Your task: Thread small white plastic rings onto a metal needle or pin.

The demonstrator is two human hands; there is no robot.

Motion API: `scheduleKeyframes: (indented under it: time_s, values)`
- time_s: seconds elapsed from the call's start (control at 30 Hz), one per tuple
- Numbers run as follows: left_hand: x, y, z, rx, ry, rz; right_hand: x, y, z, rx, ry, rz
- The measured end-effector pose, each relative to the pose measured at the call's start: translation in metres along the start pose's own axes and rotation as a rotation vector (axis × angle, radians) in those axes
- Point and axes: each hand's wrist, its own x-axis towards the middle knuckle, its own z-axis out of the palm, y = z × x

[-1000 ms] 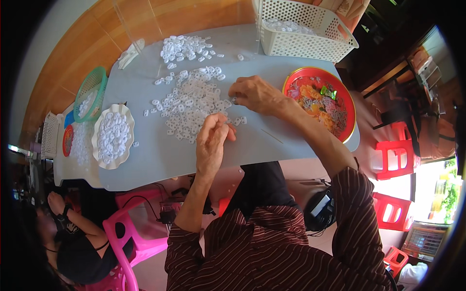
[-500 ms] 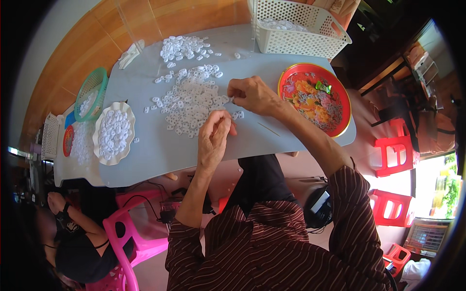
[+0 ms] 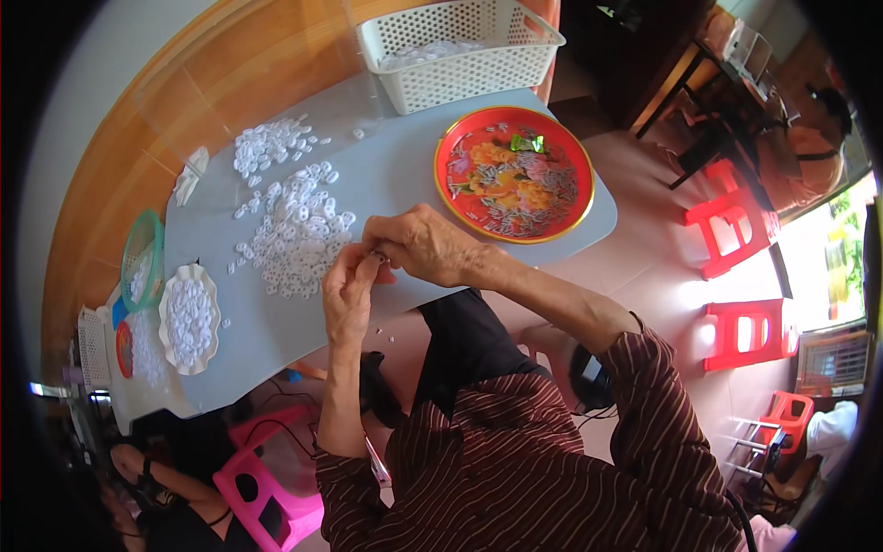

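Observation:
My left hand (image 3: 348, 296) and my right hand (image 3: 425, 245) meet above the table's front edge. Their closed fingertips touch around a small white plastic piece (image 3: 380, 258), mostly hidden by the fingers. Just left of them lies a loose heap of white plastic pieces with holes (image 3: 299, 230), spread over the grey table (image 3: 262, 340). Beyond my right hand stands a round red tray (image 3: 581, 189) with a gold rim and a flower print. Many small thin metallic bits and a green wrapper (image 3: 527, 143) lie in it.
A white perforated basket (image 3: 469, 84) holds more white pieces at the back. A smaller pile (image 3: 267, 147), a scalloped dish (image 3: 215, 317) and a green basket (image 3: 154, 241) stand farther left. Another person's arm (image 3: 179, 483) shows at lower left, near a pink chair (image 3: 267, 501). Red stools (image 3: 736, 333) are at right.
My hands have come together, the right moving down from beside the heap to the left fingertips. The view has turned, so the table and its contents appear shifted left.

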Motion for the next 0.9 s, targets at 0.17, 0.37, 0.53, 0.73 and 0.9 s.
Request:
scheduleKeyframes:
  time_s: [0.17,0.37,0.53,0.73,0.9]
  values:
    - [0.004,0.001,0.004,0.145,-0.068,-0.035,-0.008,0.003,-0.022,-0.195,0.177,-0.076]
    - [0.002,-0.010,0.001,0.079,0.031,-0.001,-0.028,0.039,-0.112,-0.562,0.124,0.219]
    - [0.001,-0.009,-0.001,0.049,0.053,0.024,-0.032,0.042,-0.122,-0.721,-0.009,0.337]
    - [0.002,-0.014,0.001,0.025,0.051,0.019,-0.019,0.041,-0.111,-0.891,-0.126,0.363]
    - [0.002,-0.011,0.003,0.072,0.033,-0.007,-0.016,0.039,-0.116,-0.907,-0.219,0.406]
